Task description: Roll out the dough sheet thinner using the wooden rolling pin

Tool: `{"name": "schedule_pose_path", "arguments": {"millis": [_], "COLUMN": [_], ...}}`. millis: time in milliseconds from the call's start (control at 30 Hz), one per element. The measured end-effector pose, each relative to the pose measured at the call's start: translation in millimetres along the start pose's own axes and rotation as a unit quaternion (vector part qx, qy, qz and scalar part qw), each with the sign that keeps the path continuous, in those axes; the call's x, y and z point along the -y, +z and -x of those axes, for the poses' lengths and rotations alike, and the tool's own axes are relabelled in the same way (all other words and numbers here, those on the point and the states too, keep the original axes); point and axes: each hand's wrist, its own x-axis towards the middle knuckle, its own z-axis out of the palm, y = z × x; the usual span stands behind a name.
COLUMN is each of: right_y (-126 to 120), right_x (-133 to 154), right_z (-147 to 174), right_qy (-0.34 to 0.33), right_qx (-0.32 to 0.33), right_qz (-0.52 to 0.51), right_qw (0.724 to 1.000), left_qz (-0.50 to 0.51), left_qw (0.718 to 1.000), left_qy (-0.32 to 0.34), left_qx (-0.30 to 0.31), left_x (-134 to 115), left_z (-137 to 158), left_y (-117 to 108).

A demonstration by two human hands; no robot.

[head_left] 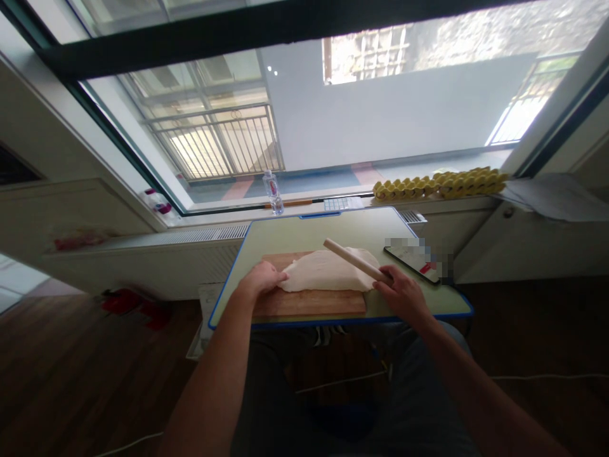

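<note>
While wooden board (309,304) bears dough (323,271), blue-edged table (285,233) stands by window (323,120)

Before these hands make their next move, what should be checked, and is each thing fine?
1. Right hand grips the rolling pin: ok, at one end.
2. Left hand touches the dough: ok, at its left edge.
3. Dough wholly over the board: not ok, its right end reaches past.
4. Phone-like device apart from the dough: ok, off to the right.
5. Dough evenly thick: cannot tell.
</note>
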Motion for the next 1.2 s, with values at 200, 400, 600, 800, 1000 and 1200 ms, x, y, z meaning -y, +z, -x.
{"name": "schedule_pose_path", "arguments": {"millis": [200, 400, 600, 800, 1000, 1200], "right_y": [1.3, 0.1, -0.2, 3.0, -5.3, -10.4], "right_x": [-0.8, 0.3, -2.7, -9.0, 5.8, 43.2], "right_z": [-0.1, 0.4, 0.7, -0.4, -9.0, -36.1], "right_qy": [-0.005, -0.004, 0.001, 0.030, 0.002, -0.129], "right_qx": [-0.002, -0.006, -0.024, -0.029, 0.002, 0.057], "right_qz": [0.007, -0.002, -0.044, -0.071, -0.081, 0.025], "right_qw": [1.000, 1.000, 0.999, 0.997, 0.997, 0.990], "left_qz": [0.080, 0.106, 0.149, 0.119, 0.067, 0.040], "left_qw": [0.990, 0.971, 0.964, 0.967, 0.971, 0.980], "left_qy": [0.041, 0.044, 0.019, -0.025, -0.050, -0.068], "left_qx": [-0.112, -0.212, -0.218, -0.222, -0.223, -0.180], "left_x": [-0.6, -18.3, 3.9, 56.2, 73.9, 87.6], "left_z": [12.8, 20.7, 32.7, 34.5, 28.3, 18.5], "left_y": [22.7, 38.9, 36.0, 22.8, 16.6, 16.4]}}
